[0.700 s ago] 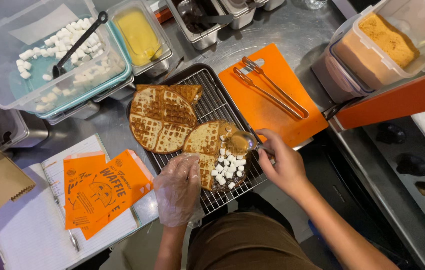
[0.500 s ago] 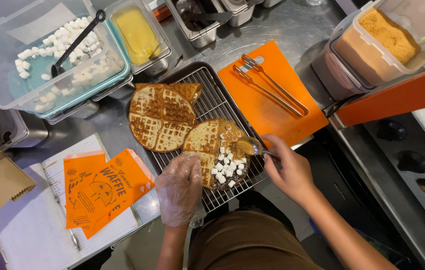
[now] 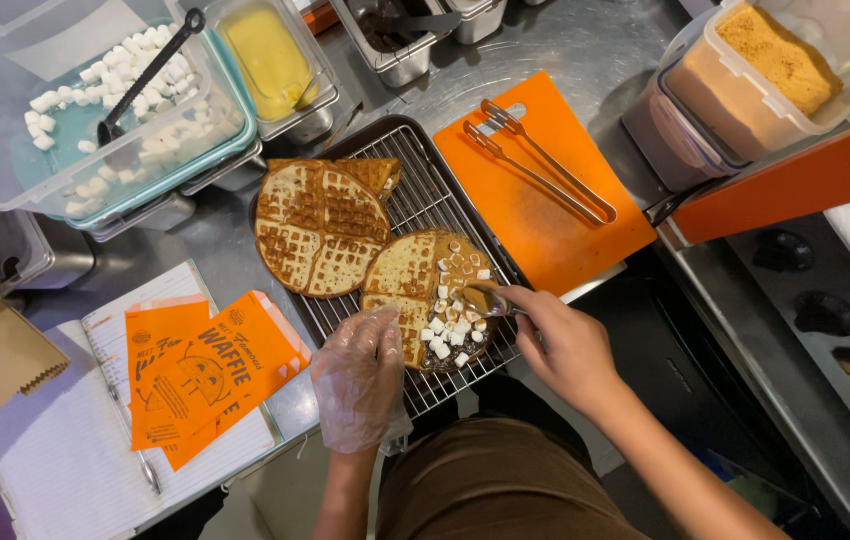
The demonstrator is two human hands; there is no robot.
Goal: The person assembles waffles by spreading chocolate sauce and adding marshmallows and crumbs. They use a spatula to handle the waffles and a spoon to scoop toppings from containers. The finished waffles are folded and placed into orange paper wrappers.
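Two round waffles lie on a wire rack [image 3: 415, 205] over a dark tray. The near waffle [image 3: 415, 290] carries dark spread and several small marshmallows on its right half. My right hand [image 3: 560, 345] holds a spoon [image 3: 483, 298] with brown crumbs in it over that waffle's right edge. My left hand [image 3: 355, 375], in a clear plastic glove, rests with fingers apart at the rack's front edge, just left of the topped waffle. The far waffle [image 3: 320, 225] is plain.
Metal tongs [image 3: 540, 160] lie on an orange cutting board [image 3: 565, 225] to the right. A marshmallow tub [image 3: 95, 95] with a black scoop stands back left, a yellow sauce pan [image 3: 265, 55] beside it, a crumb tub [image 3: 765, 60] back right. Orange paper sleeves [image 3: 200, 370] lie on a notebook.
My right hand has shifted a little left, bringing the spoon over the topped waffle's right edge. My gloved left hand has stayed at the rack's front edge.
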